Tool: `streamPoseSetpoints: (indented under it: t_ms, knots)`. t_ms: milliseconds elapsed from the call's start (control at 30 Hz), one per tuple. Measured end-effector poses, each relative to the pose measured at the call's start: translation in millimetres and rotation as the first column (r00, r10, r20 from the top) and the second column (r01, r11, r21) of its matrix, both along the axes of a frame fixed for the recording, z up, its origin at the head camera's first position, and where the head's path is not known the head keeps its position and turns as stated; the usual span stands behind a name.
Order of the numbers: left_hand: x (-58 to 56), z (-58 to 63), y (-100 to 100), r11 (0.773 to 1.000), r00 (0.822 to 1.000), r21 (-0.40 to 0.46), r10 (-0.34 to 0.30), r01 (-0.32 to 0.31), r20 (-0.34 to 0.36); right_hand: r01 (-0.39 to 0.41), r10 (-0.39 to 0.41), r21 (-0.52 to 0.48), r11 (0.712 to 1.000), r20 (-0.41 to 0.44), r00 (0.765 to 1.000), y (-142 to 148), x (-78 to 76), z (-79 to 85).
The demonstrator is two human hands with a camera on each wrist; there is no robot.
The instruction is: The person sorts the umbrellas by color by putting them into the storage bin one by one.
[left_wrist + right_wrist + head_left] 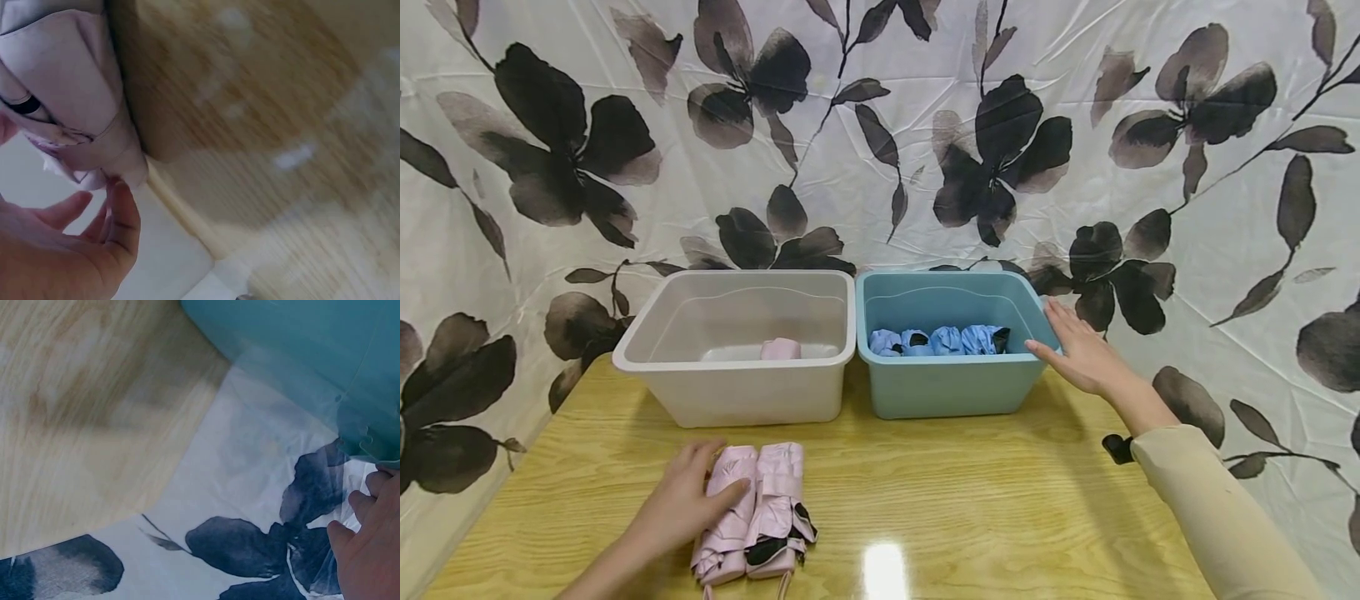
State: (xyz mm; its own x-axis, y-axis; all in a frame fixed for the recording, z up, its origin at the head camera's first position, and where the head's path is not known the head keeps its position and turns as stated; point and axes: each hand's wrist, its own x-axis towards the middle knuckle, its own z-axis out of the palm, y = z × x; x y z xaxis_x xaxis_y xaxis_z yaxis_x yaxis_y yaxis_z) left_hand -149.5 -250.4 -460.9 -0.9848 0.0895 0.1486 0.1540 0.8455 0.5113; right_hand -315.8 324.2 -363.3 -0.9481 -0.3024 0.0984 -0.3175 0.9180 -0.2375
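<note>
Two pink folding umbrellas lie side by side on the table, each wrapped in its strap. My left hand (pixel 681 496) is at the left pink umbrella (pixel 730 508), thumb across its top and fingers along its far left side. In the left wrist view a bent finger meets the pink fabric (pixel 69 75) near its end. The right pink umbrella (pixel 778 500) shows black at its near end. At the blue bin (pixel 951 387), my right hand (pixel 1086 350) rests against the right rim with fingers extended. Inside that bin stand several blue folded umbrellas (pixel 946 342).
A beige bin (pixel 752 392) stands left of the blue one, with a pink rolled item (pixel 781 349) inside. Both bins are at the back of the wooden table (pixel 970 500), before a floral curtain (pixel 865 167). A small black object (pixel 1117 448) is by the right sleeve.
</note>
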Motion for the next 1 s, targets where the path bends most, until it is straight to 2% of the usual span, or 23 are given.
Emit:
streamPoseSetpoints:
  t_ms: [267,533,767,1000]
  knots:
    - [-4.5,-1.7,2.5,0.999,0.996,-0.031,-0.025,0.028,0.089,-0.003,0.003,-0.008,1.0,0.01,1.0,0.3,-0.7,-0.2]
    - [-9.7,-6.6,1.0,0.997,0.987,0.061,-0.061,0.052,0.15,-0.004,0.004,-0.008,1.0,0.003,1.0,2.2,-3.4,-2.3]
    - [-10.3,-6.1,0.6,0.988,0.99,0.148,-0.059,0.04,0.126,0.001,-0.001,-0.014,1.0,0.01,1.0,2.6,-3.6,-1.9]
    - [-4.5,-3.8,-1.6,0.98,0.996,0.198,-0.048,0.033,0.072,-0.002,0.002,-0.023,1.0,0.015,1.0,0.8,-1.2,-1.0]
